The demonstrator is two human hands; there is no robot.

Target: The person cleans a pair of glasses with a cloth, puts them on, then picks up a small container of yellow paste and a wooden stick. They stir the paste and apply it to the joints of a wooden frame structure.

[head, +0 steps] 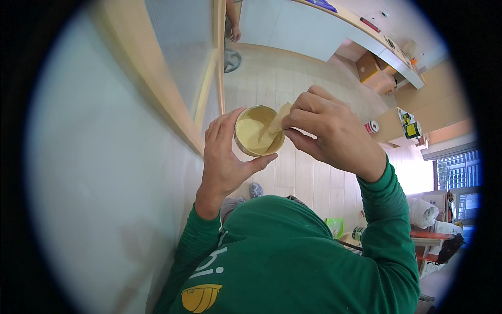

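A round open can (242, 150) is gripped around its side by my left hand (224, 159), thumb below the rim and fingers along the far edge. Pale yellow paint or a similar creamy coating (251, 127) covers its inside. Between thumb and fingertips my right hand (327, 125) pinches a thin beige piece (279, 121), seemingly folded cloth or paper. Its lower end reaches over the can's right rim and into the yellow material. The can is tilted, with its mouth facing me.
A wood-framed door with a ribbed pane (184, 51) stands close on the left beside a pale wall (117, 157). Beyond it show another person's hand (235, 34) and a grey wheel (232, 61). Cardboard boxes (368, 68) sit under the counter; a yellow-black can (413, 130) stands right.
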